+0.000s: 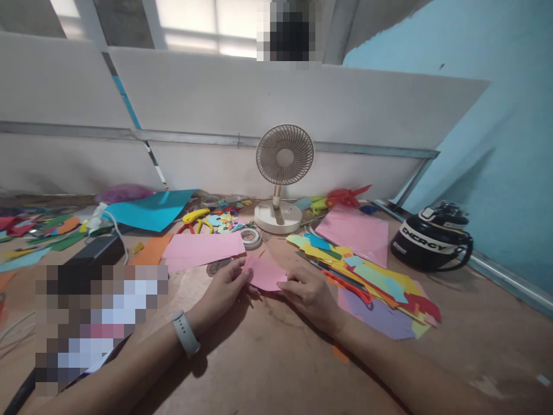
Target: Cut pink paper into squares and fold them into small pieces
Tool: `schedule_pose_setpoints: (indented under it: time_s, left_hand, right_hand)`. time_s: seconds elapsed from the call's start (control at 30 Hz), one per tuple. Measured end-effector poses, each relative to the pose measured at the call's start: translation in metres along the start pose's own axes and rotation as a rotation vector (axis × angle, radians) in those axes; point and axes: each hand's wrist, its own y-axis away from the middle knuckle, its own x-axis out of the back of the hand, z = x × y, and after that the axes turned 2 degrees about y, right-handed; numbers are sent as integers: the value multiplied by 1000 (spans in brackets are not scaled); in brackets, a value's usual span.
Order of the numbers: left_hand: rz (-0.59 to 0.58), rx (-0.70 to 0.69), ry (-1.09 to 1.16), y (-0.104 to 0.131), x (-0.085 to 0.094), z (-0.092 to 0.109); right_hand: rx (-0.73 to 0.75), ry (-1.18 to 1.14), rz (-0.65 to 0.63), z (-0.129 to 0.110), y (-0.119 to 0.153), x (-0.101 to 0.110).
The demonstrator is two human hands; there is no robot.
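A small piece of pink paper point(265, 274) is held up between my two hands, just above the table. My left hand point(231, 285), with a pale band on its wrist, pinches the left end of it. The right edge is gripped by the fingertips of my right hand point(309, 294). Behind my left hand lies a larger pink sheet point(203, 249), with a roll of tape point(249, 237) at its right end. Orange-handled scissors point(352, 285) rest to the right of my right hand, on a heap of coloured paper scraps point(380, 276).
A small fan point(285, 155) stands at the back. At right are a black jug point(432, 239) and a pink sheet in a clear sleeve point(354, 230). A blue sheet point(151, 210), yellow-handled cutters point(196, 216) and a dark power strip point(97, 253) lie at left on the brown table point(276, 369).
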Motion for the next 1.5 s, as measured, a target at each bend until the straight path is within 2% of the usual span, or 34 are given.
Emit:
schedule_pose_setpoints:
  time_s: [0.2, 0.53, 0.73, 0.93, 1.13, 1.3, 1.5]
  left_hand:
    - [2, 40, 42, 2, 0, 1]
    - [-17, 41, 32, 2, 0, 4]
    - [21, 49, 22, 1, 0, 4]
    - [68, 37, -25, -2, 1, 3]
    - [135, -26, -187, -1, 5, 7]
    - [209, -130, -461, 0, 11, 15]
    - [174, -162, -787, 1, 13, 18]
  right_hand:
    - [-42, -42, -40, 0, 2, -1]
    - [-32, -109, 44, -3, 2, -2]
    - [-90, -252, 12, -5, 1, 3]
    - [-85, -185, 71, -5, 0, 3]
    - [-136, -241, 114, -4, 0, 3]
    - [-95, -184, 158, -6, -1, 6]
    - [-32, -180, 185, -7, 0, 5]
